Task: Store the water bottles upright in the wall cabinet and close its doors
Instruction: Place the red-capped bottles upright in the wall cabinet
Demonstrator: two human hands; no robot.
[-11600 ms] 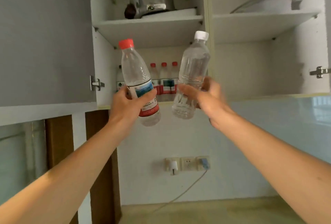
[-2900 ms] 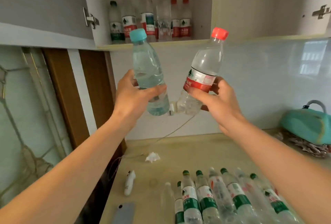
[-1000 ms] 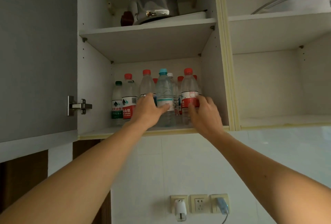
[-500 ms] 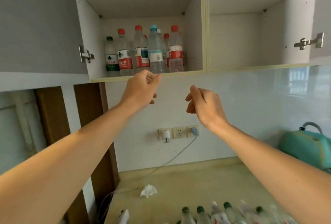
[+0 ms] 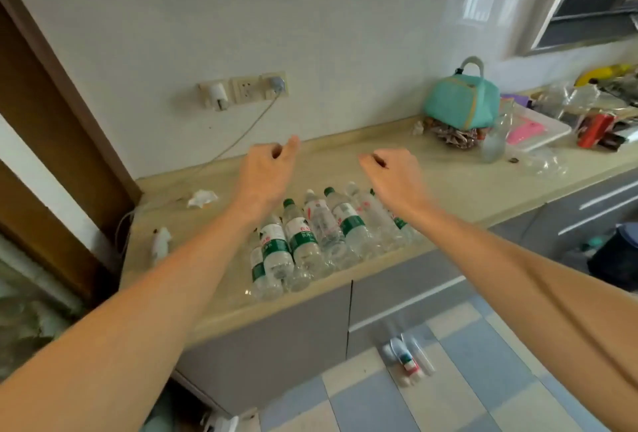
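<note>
Head view: two bare forearms are being held out over a beige countertop (image 5: 459,186) in the middle of the frame, seen from above. The left hand (image 5: 267,172) is being kept empty, fingers loosely curled around nothing, just left of centre. The right hand (image 5: 393,174) is likewise being carried empty and relaxed, just right of centre. Neither is touching anything.

Below the hands, a row of water bottles (image 5: 310,234) is lying on its side, packed cap-away along the front edge of the counter, some with green labels, some clear. More bottles (image 5: 409,359) are lying on the checked floor at lower centre, blurred. The wall cabinet is not being shown at all, so neither its shelf nor its doors can be checked here.

Toward the right of the frame, a teal bag (image 5: 461,102) is resting against the wall, with clutter beyond it. A crumpled tissue (image 5: 202,197) and a white cable are lying at the left, beneath the wall sockets (image 5: 243,89).

Judged from this, many bottles are waiting to be stored. The risks are being set by the packing: the row is lying close to the counter's edge, so neighbours could be rolled off when one is pulled. Thin, partly hidden bottles could also be squeezed or fumbled if two are lifted at once.
</note>
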